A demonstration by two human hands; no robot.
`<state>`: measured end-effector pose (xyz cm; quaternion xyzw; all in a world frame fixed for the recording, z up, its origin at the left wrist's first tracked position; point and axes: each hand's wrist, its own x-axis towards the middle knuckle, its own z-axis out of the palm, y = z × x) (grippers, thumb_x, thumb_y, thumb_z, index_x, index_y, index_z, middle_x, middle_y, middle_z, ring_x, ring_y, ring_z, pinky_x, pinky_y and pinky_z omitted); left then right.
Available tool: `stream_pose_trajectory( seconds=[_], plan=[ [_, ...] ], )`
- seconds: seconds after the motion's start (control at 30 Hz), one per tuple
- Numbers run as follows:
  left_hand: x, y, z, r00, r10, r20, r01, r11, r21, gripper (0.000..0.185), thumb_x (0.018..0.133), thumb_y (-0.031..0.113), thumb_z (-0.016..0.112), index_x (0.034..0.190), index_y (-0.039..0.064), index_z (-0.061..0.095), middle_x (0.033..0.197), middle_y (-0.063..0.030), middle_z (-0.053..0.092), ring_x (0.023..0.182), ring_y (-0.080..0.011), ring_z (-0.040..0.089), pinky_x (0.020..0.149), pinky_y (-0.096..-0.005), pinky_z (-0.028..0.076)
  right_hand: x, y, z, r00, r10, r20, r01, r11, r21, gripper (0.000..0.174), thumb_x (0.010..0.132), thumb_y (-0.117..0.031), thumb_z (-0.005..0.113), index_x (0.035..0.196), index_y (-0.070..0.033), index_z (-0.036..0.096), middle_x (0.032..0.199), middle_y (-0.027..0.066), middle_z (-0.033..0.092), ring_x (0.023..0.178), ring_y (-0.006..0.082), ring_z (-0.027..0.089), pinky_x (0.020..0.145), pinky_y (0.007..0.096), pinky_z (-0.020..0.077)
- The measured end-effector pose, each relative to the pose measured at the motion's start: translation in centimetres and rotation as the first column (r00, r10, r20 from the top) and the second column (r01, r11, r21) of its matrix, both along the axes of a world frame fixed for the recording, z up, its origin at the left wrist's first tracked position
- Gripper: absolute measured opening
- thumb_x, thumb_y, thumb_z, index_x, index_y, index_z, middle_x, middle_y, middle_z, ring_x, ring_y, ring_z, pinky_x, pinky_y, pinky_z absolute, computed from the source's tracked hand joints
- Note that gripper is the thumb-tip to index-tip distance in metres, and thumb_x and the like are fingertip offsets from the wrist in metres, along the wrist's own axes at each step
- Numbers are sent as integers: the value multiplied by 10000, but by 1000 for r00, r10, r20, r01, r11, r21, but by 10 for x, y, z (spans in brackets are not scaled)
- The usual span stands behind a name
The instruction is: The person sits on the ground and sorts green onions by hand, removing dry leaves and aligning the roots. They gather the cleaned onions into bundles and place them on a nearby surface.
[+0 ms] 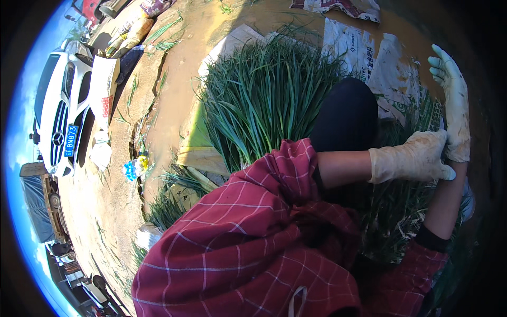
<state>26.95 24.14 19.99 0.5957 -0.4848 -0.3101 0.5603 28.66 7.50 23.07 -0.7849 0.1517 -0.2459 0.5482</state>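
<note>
My left hand (412, 156), in a soiled whitish rubber glove, reaches across to my right forearm. Its fingers grip the cuff of the right glove (457, 148) at the wrist, with the thumb on the near side. My right hand (451, 81) wears a similar stained glove; it points away from me, fingers apart and slightly bent, holding nothing. Left of both hands is my dark-clothed knee (344, 115). Beyond it stands a thick bundle of long-leaved, scallion-like greens (273, 95). More greens (392, 214) lie in shadow below my left forearm.
Flattened woven sacks (348, 47) bearing print lie on muddy, wet ground (170, 95). A cracked concrete edge (136, 158) runs along the left, with a blue and yellow plastic wrapper (134, 168) beside it. Further off are a white car (63, 107) and a tarp-covered truck (37, 206).
</note>
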Motion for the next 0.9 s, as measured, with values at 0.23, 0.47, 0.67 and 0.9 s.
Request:
stream_pose_trajectory(
  seconds=[0.23,0.47,0.67,0.9],
  plan=[
    [164,93,40,734,679,28,-578,645,-499,178,913,157,532,927,9,630,763,-49,632,708,-169,608,698,-281,505,6,-108,-4,987,-98,-127,77,984,-158,470,969,-421,418,1322,-127,517,1208,45,574,1079,119,516,977,284,378],
    [217,342,-132,398,781,481,-809,51,586,605,833,545,527,926,-34,679,914,-222,660,910,-328,626,803,-395,471,3,-102,-58,938,32,-346,-9,998,68,436,967,-406,432,1288,-135,551,1133,24,602,1000,115,543,936,276,395],
    [166,347,-249,306,951,-44,-702,257,664,403,776,357,733,888,-26,673,793,-72,644,685,-182,612,585,-314,493,48,-30,-59,952,119,-282,-71,982,175,368,943,-360,503,1162,-95,636,938,-15,638,786,66,542,776,224,424],
    [130,329,-248,251,968,-12,-894,236,380,294,832,212,686,1011,-12,625,857,-53,667,642,-114,582,560,-246,472,68,93,-31,919,337,-203,-338,941,33,325,949,-299,501,1174,-107,636,949,-8,644,757,58,528,742,204,427]
  ],
)
